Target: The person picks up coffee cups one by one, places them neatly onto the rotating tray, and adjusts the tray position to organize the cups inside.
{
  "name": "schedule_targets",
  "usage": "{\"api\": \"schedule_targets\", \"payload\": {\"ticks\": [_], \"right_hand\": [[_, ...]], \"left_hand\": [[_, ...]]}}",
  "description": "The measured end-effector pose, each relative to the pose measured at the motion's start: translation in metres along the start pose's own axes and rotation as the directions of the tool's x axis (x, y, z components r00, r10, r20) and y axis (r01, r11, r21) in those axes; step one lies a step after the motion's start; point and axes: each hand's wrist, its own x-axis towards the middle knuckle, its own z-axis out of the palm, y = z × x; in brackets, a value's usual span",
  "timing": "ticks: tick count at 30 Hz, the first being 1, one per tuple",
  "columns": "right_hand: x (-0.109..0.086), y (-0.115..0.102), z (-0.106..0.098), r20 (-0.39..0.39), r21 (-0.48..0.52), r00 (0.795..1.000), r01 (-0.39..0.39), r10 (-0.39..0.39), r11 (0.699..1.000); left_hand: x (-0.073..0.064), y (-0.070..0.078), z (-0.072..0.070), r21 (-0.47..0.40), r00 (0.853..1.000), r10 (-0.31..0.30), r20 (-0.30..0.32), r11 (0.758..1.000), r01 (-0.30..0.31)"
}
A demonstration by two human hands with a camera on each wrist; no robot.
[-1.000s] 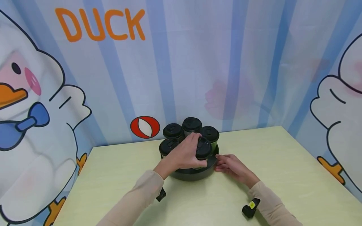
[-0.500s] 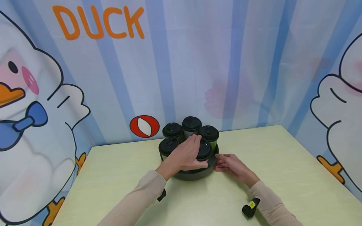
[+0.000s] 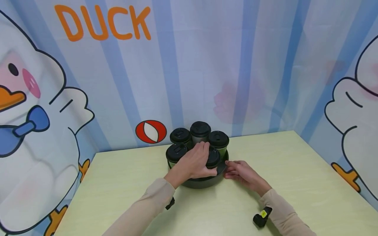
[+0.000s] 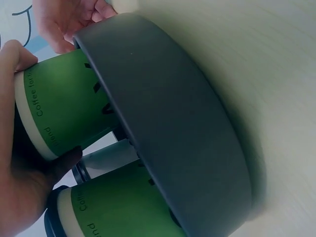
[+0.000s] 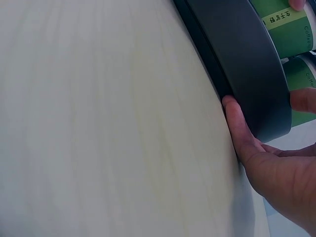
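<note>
A green paper coffee cup point(image 4: 64, 101) with a black lid point(image 3: 214, 158) stands at the front of a round dark grey tray point(image 3: 200, 183). My left hand point(image 3: 193, 162) grips this cup near its top, thumb on the near side and fingers over the far side. On the tray's right side, my right hand point(image 3: 243, 175) pinches the edge. In the right wrist view one finger of the hand point(image 5: 281, 182) lies along the foot of the tray's wall point(image 5: 242, 59) and another touches near its rim.
Several more lidded cups stand in the tray, among them a front left cup point(image 3: 176, 153), a back cup point(image 3: 200, 129) and a right cup point(image 3: 219, 139). The pale wooden table point(image 3: 127, 190) meets a duck-printed curtain point(image 3: 192, 65) behind the tray.
My left hand and wrist have shifted slightly to the right, still gripping the cup. The right hand stays at the tray's edge, and the other cups keep their places.
</note>
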Motion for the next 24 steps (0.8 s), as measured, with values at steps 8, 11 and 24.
{"api": "schedule_targets", "payload": {"ticks": [8,11,24], "right_hand": [[0.0002,0.0006,-0.0001,-0.001,0.002,1.0,-0.007,0.007,1.0],[0.0008,0.0011,0.0,-0.005,-0.002,1.0,-0.006,0.006,1.0],[0.0046,0.0014,0.0016,0.004,-0.01,1.0,-0.009,0.009,1.0]], "left_hand": [[0.0019,0.0004,-0.0024,0.02,0.999,-0.031,0.038,0.999,0.03],[0.0024,0.0004,-0.0032,0.035,0.998,-0.035,0.045,0.999,0.033],[0.0,-0.0024,-0.0097,0.032,0.993,-0.077,0.09,0.997,0.074]]}}
